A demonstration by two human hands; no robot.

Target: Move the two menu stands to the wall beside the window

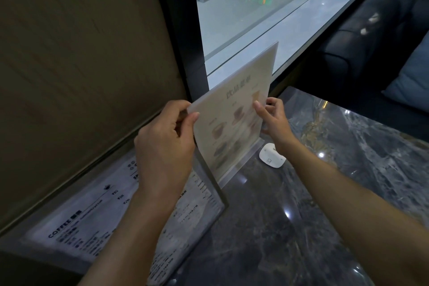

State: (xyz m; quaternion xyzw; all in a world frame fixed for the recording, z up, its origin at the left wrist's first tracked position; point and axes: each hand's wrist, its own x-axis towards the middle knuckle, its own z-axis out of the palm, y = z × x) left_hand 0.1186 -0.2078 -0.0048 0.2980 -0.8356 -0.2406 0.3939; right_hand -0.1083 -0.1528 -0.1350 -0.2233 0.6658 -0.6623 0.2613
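Note:
A cream drinks menu stand in a clear acrylic holder stands upright near the window, its base on the dark marble table. My left hand pinches its left edge and my right hand grips its right edge. A second menu stand, white with black "COFFEE" print, leans against the brown wall at the left; my left forearm hides part of it.
A small white square device lies on the table just right of the cream stand's base. The window with a dark frame is straight ahead. A dark sofa with a blue cushion sits beyond the table at the right.

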